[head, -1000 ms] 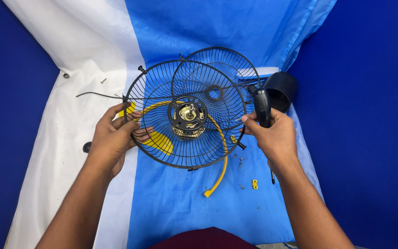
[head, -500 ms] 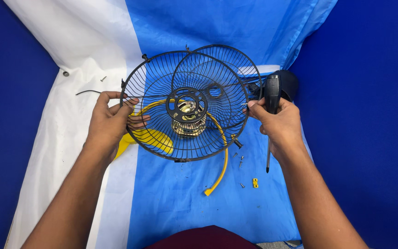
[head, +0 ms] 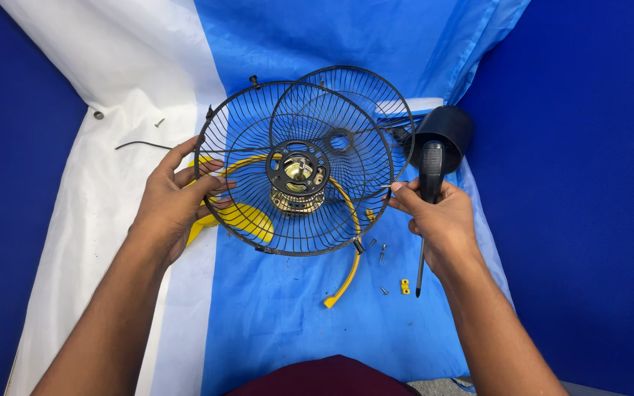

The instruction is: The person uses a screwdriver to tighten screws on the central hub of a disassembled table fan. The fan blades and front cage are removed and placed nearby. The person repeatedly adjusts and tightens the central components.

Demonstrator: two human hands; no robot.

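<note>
Item: black wire fan guard (head: 295,213), round and dished, held above a blue-and-white sheet (head: 280,323); all places below are given relative to this guard.

- Left hand (head: 174,202): at the guard's left rim, fingers closed over the wires, thumb along the outside edge.
- Right hand (head: 438,216): at the guard's right rim, fingertips pinching the edge; the same hand keeps a screwdriver (head: 427,213) clamped in the palm (black handle up, thin shaft pointing down past the wrist). The hands are well apart, one on each side.
- Motor hub (head: 296,180): brass-coloured, at the guard's centre, behind a black ring with holes.
- Second wire guard (head: 372,110): smaller in view, behind and to the upper right, overlapped by the first.
- Black cup-shaped cover (head: 449,128): just right of the upper rim, on the sheet.
- Yellow fan blades (head: 247,220): beneath the guard, showing through the wires at lower left; one curved tip (head: 343,282) sticks out below the lower rim.
- Loose screws (head: 381,253) and a small yellow clip (head: 404,287): on the sheet below the lower right rim.
- Thin black wire (head: 141,145): on the white part, to the upper left.
</note>
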